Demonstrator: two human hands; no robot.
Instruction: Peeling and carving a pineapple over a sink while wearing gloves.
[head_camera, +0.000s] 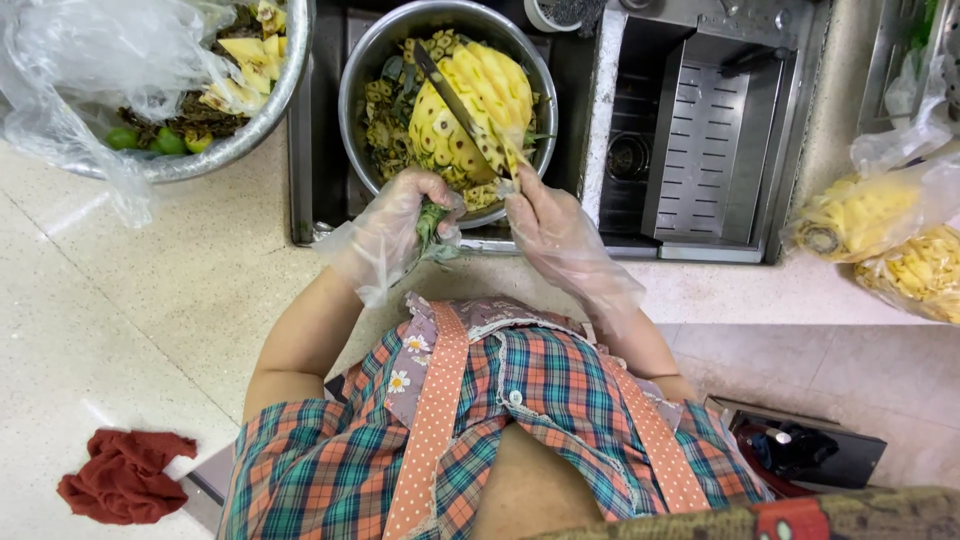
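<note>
A peeled yellow pineapple (478, 105) is held over a steel bowl (360, 70) of peelings that sits in the sink. My left hand (400, 225), in a clear plastic glove, grips the pineapple's green crown stub at its near end. My right hand (545, 225), also gloved, holds a knife (455, 100) whose long blade lies diagonally across the fruit's surface, tip pointing up-left. Peel scraps fill the bowl around the fruit.
A second steel bowl (270, 115) lined with a plastic bag (90, 60) holds pineapple scraps and green limes at the upper left. A slotted sink tray (700, 150) lies right of the bowl. Bagged peeled pineapples (870, 215) rest at the right. A red cloth (125, 475) lies on the counter.
</note>
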